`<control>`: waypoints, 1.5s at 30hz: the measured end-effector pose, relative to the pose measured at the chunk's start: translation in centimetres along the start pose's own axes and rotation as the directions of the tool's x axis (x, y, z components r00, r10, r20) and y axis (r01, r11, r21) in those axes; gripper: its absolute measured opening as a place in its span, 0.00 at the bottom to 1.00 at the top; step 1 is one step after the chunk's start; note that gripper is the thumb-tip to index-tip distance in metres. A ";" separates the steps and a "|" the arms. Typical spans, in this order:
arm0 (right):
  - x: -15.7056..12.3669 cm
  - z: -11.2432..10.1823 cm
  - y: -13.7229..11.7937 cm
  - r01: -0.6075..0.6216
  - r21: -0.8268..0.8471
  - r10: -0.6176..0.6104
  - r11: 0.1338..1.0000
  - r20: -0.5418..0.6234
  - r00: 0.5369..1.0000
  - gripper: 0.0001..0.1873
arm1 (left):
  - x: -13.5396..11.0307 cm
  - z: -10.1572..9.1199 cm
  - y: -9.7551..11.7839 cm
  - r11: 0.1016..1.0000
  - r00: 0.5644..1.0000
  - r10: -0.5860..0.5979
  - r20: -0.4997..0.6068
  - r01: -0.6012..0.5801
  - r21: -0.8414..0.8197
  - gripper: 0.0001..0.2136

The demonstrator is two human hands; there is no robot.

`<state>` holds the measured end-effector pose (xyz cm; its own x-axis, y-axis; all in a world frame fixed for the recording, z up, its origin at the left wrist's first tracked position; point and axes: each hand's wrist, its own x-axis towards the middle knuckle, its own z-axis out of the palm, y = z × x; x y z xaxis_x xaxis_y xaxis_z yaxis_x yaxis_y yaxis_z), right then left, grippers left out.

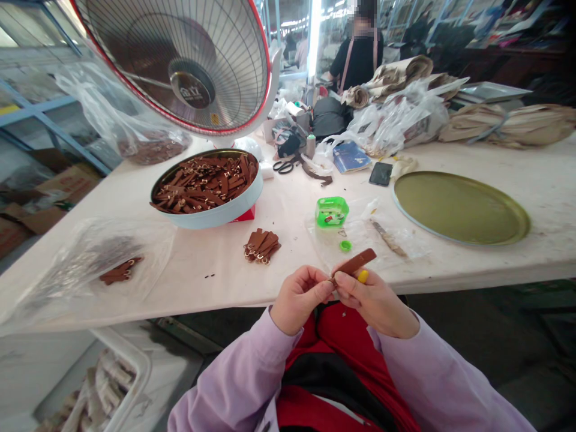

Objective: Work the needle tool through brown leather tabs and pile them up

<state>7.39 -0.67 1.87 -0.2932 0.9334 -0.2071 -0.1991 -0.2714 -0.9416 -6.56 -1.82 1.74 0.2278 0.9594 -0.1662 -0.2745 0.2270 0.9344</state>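
A brown leather strap [360, 261] is pinched between my two hands over the table's front edge, its free end pointing up and right. My left hand [300, 299] is closed on the strap's near end, thumb and fingertips together. Beside it, my right hand [380, 305] grips the same strap, with a small yellow object [363, 276] sticking out between its fingers; the rest of that object is hidden. A little pile of similar straps with metal hooks [262, 246] lies to the left. Beyond my hands are an open green container [332, 212] and a green cap [345, 246].
A round tin [211, 215] full of brown straps stands at left under a large fan [193, 87]. A plastic bag [81, 264] lies front left. To the right are a round lid [463, 210] and a phone [380, 174]. A person [360, 60] is in the background.
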 end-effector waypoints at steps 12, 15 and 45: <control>0.4 -0.1 -0.2 0.236 -0.544 -0.289 0.805 -0.012 0.957 0.15 | 0.2 -0.1 -0.8 0.987 0.985 0.064 -0.161 -0.039 0.155 0.13; 0.5 -0.5 0.2 0.205 -0.569 -0.268 0.796 -0.028 0.963 0.15 | 0.3 0.0 -1.0 0.961 0.978 0.087 -0.187 -0.033 0.276 0.10; 6.9 -8.7 2.3 0.298 -0.295 -0.419 0.908 -0.631 0.653 0.22 | 5.0 -0.8 -3.0 0.980 0.947 -0.192 -0.258 0.171 -0.104 0.09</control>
<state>13.08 7.19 -4.09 0.4822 0.8712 0.0923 0.0081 0.1009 -0.9949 -5.33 2.43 -2.11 0.0272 0.9080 -0.4182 -0.3269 0.4034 0.8546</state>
